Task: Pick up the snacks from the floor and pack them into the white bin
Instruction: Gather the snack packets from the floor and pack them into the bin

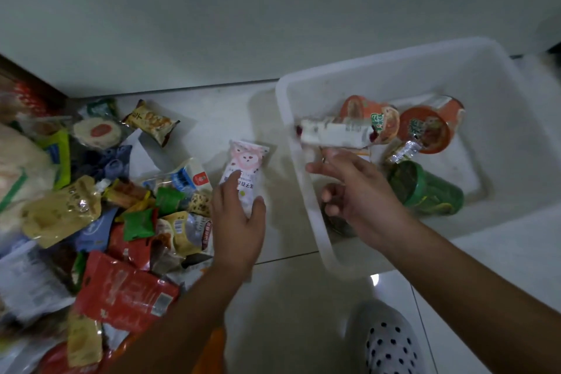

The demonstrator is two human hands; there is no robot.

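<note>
My left hand (236, 228) reaches down to the floor and grips a pink-and-white snack packet (247, 161) by its near end, thumb on one side and fingers on the other. My right hand (358, 191) hovers over the left rim of the white bin (394, 67) with its fingers loosely spread. A blurred white snack packet (337, 130) is in the air just above those fingertips, over the bin; I cannot tell whether it touches them. Inside the bin lie orange cup noodles (425, 127) and a green canister (431, 188).
A big pile of snack packets covers the floor at the left, among them a red bag (121, 291) and a yellow pouch (57, 209). The wall runs close behind. A polka-dot slipper (391, 346) stands on the tiles below the bin.
</note>
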